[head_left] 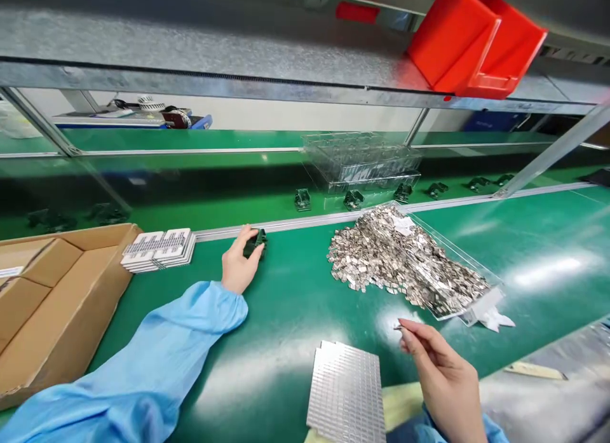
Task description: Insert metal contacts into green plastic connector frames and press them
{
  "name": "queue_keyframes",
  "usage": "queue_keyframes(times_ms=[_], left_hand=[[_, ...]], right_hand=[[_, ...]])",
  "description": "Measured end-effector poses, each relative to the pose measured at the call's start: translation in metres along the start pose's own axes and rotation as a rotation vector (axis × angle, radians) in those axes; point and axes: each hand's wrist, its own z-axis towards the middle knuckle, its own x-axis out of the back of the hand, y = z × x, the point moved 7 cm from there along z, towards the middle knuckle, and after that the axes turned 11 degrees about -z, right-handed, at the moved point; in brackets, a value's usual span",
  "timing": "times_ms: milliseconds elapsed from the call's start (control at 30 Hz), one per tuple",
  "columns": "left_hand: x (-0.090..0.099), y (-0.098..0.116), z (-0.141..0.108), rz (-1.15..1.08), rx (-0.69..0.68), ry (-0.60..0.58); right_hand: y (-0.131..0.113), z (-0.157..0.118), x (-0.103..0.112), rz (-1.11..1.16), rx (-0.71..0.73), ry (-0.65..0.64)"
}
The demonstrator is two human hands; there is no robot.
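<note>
I record the left hand [238,265] gripping a dark part [260,241] beside the rail [300,222]; the right hand [448,379] pinches a metal piece [397,328] — a loose heap [376,249] obstructs the bench [281,309] beyond; a carton [79,322] stands left.

Left arm [143,360] reaching forward in its blue sleeve [210,309], and the left hand [239,262] is gripping between thumb and fingers! Nearer the body, the right hand [445,382] pinches, thumb against forefinger, other fingers curled behind.
</note>
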Motion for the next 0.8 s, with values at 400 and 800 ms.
queue_keyframes(times_ms=[400, 800], left_hand=[[0.022, 0.018, -0.074, 0.070, -0.025, -0.825], [-0.014, 0.050, -0.072, -0.260, -0.036, -0.805]], right_hand=[[-0.048, -0.061, -0.007, 0.180, -0.040, -0.161], [-0.058, -0.088, -0.043, 0.424, -0.236, -0.272]])
